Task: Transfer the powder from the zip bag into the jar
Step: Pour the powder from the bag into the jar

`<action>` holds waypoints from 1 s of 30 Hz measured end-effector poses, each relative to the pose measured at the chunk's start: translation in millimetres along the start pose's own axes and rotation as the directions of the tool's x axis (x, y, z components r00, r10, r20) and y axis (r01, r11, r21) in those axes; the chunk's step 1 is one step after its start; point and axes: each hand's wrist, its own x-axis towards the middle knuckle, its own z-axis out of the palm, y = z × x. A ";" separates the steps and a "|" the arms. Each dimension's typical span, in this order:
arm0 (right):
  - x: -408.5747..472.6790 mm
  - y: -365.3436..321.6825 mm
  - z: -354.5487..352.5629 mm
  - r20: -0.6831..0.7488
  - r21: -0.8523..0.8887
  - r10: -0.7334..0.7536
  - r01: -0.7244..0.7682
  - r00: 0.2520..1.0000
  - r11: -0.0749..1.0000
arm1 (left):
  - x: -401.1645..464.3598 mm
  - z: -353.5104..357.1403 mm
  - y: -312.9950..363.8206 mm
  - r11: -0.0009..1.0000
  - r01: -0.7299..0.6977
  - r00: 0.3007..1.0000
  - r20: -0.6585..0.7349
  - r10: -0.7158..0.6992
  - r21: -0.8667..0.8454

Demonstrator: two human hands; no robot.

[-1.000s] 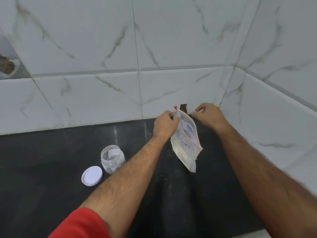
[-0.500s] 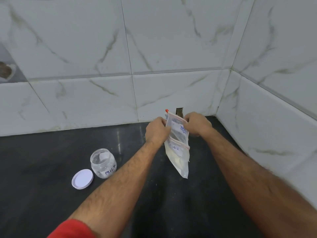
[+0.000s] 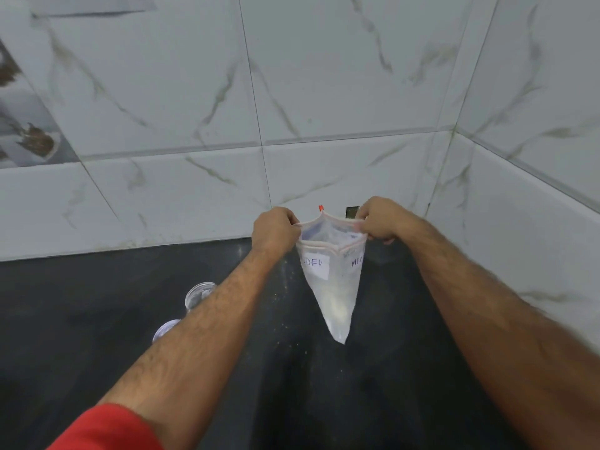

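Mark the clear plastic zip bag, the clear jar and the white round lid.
clear plastic zip bag (image 3: 334,287), head view, front wall below the label
clear jar (image 3: 198,294), head view, open rim
white round lid (image 3: 165,329), head view, visible edge beside the forearm

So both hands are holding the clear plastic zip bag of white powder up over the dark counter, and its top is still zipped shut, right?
Not quite. The head view shows the clear plastic zip bag with its top pulled open, not zipped shut: the left hand and the right hand each pinch one side of the mouth and spread it apart. The rest holds: it hangs above the dark counter, white powder at the bottom.
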 end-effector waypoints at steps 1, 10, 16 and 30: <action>0.6 0.0 -1.1 -0.072 0.021 0.006 -0.004 0.997 1.000 | 1.8 -0.6 0.1 1.000 -0.004 1.000 -0.005 0.004 -0.001; -3.6 -3.1 1.8 -0.208 0.081 0.046 -0.029 0.977 0.996 | 8.0 -8.9 -4.2 1.000 -0.005 1.000 0.003 0.005 -0.014; -9.1 -11.2 11.1 -0.204 0.115 0.041 -0.018 0.978 0.993 | -3.8 -4.7 -15.4 0.997 -0.041 0.990 0.135 0.049 -0.063; -33.9 -18.0 38.6 -0.023 0.150 -0.085 0.087 0.996 0.985 | -33.7 23.3 -39.7 0.976 -0.139 0.964 0.201 0.173 -0.170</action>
